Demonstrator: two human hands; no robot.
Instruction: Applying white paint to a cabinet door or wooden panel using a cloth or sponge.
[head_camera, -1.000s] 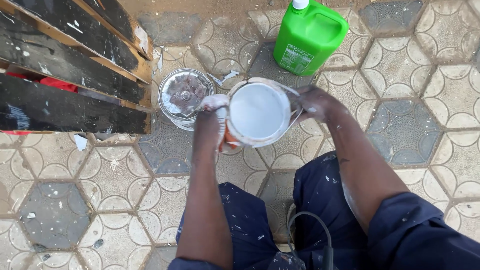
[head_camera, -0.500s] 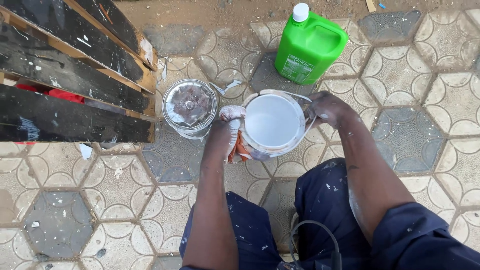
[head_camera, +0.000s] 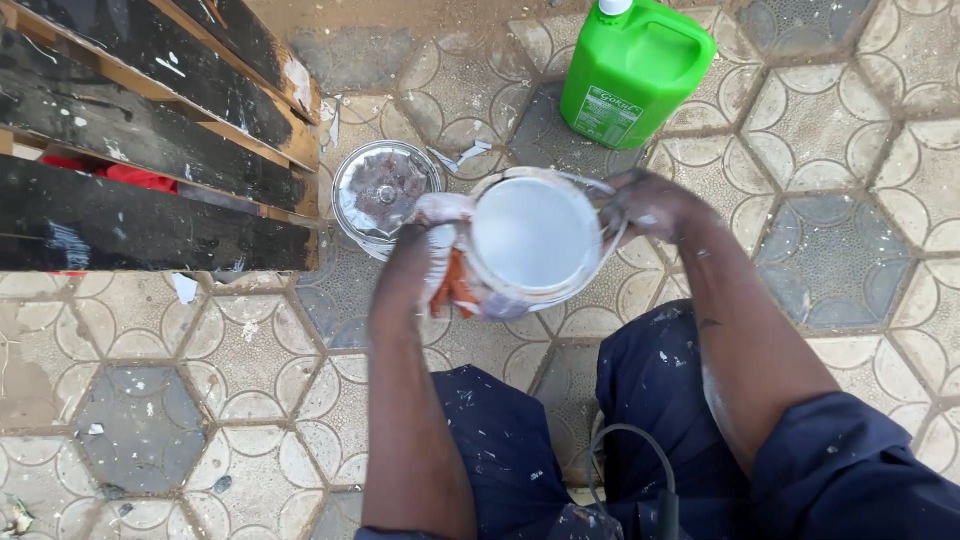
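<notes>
A green jug (head_camera: 633, 72) stands on hexagonal paving (head_camera: 140, 420) — black-painted wooden planks (head_camera: 130, 215) lie well apart, opposite.

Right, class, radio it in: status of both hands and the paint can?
Left hand gripping paint can side, paint-smeared. Right hand on opposite rim. Can open, white paint inside. Metal lid beside it, green jug behind; nothing blocking.

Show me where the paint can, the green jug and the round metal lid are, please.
paint can (head_camera: 535, 235): head view, on the white paint surface.
green jug (head_camera: 650, 60): head view, on its upper face.
round metal lid (head_camera: 385, 192): head view, on its centre.
</notes>
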